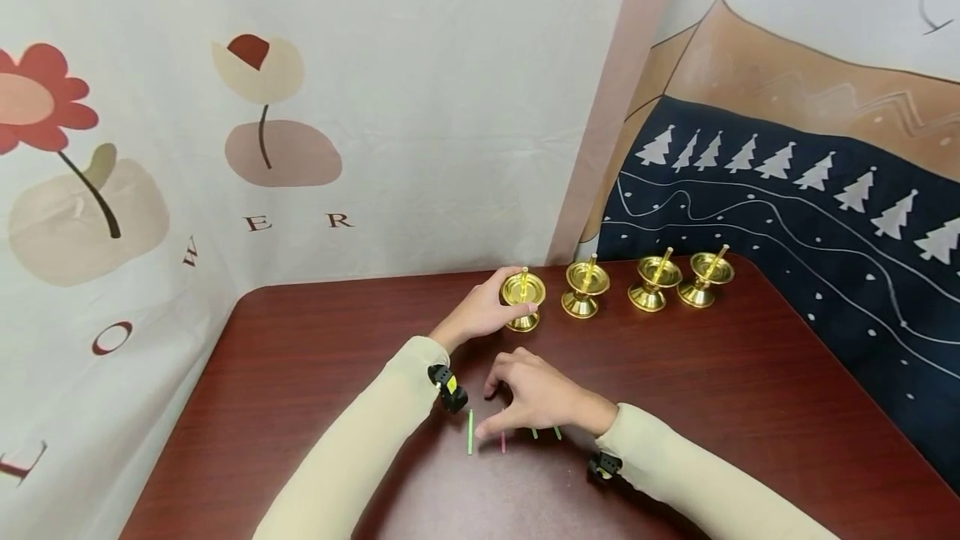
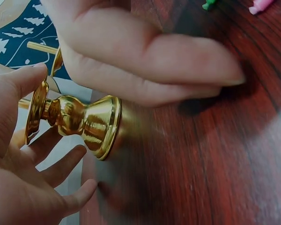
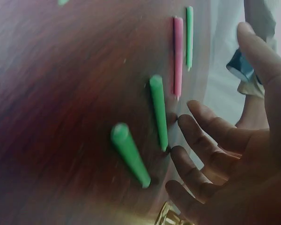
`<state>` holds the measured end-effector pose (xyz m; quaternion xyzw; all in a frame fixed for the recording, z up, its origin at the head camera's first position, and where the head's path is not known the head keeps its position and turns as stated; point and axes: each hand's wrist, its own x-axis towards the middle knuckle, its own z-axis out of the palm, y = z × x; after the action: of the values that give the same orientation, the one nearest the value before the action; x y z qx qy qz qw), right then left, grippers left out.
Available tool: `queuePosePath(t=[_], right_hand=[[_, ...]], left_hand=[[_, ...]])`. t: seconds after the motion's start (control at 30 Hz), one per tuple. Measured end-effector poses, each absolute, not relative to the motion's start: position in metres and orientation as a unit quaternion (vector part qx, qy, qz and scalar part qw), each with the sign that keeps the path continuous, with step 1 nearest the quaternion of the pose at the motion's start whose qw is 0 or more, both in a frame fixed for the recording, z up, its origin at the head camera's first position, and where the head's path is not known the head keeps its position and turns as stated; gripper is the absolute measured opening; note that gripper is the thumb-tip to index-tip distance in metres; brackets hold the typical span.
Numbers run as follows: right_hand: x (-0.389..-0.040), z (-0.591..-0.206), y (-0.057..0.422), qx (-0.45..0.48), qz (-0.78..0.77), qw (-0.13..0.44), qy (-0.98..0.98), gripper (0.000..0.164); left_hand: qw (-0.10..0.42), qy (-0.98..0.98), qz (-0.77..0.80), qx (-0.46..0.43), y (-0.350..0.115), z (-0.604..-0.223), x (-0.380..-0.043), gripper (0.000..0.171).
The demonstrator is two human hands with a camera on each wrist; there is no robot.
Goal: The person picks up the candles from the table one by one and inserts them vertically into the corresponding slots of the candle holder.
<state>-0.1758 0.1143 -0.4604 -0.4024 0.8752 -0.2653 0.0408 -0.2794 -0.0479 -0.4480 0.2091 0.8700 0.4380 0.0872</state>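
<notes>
My left hand (image 1: 480,308) grips a gold candle holder (image 1: 524,324) at the back of the table. In the left wrist view its thumb lies on the rim of the dish, with fingers below and the base (image 2: 100,124) near the tabletop. My right hand (image 1: 542,394) hovers over the table with fingers loosely bent, holding nothing. Near it lie a pink candle (image 3: 178,56) and several thin green candles (image 3: 160,112), partly covered by the hand in the head view. In the left wrist view, blurred fingers of the right hand (image 2: 131,51) cross in front of the candle holder.
Three more gold holders, one at left (image 1: 585,288), one mid (image 1: 651,288) and one at right (image 1: 705,280), stand along the back edge of the brown table (image 1: 300,373). Printed cloths (image 1: 450,107) hang behind and beside it. Each wrist wears a small black camera (image 1: 447,387).
</notes>
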Motion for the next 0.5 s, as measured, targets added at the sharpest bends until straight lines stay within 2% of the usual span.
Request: queuePosePath(t=[0.2,0.5], right_hand=[[-0.166,-0.449,0.101,-0.386,-0.24,0.052,0.889,0.041],[-0.157,-0.445,0.083,-0.349,-0.175,0.049,0.919,0.046]], left_hand=[[0.096,0.871,0.433,0.209,-0.058,-0.449,-0.276,0.077],[0.115,0.867,0.436,0.209,-0.073,-0.447,-0.266,0.077]])
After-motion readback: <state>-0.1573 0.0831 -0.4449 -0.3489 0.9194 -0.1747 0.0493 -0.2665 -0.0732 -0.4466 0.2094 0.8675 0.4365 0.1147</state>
